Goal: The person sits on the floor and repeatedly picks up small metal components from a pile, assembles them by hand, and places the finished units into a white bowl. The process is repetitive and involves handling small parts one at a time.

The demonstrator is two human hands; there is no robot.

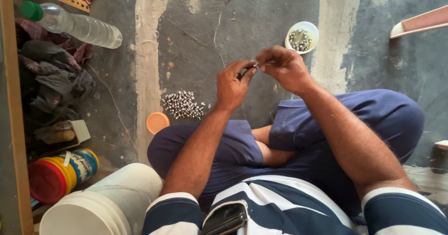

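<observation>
Silver, a very small metal piece (256, 64) is sitting between the two hands, exactly where their fingertips are meeting. The left hand (232, 84) is coming up from 7 o'clock and is pinching narrow on a dark thin tool (241, 73), whose long axis is running from 7 o'clock toward 1 o'clock, up to the piece. The right hand (285, 68) is reaching in from 4 o'clock, fingers curled close, and is gripping the piece from the 3 o'clock side. Both hands are touching it, so neither is clearly nearer.

From the hands, a white bowl (302, 35) with more such pieces is lying near, at 1 o'clock, closer to the right hand. A loose heap of silver pieces (183, 104) is lying on the grey floor (196, 39) at 8 o'clock, nearer the left hand, with an orange lid (157, 122) just beside it.

The fingers are hiding most of the piece, so I cannot tell its shape. The tool's tip is hidden as well.
</observation>
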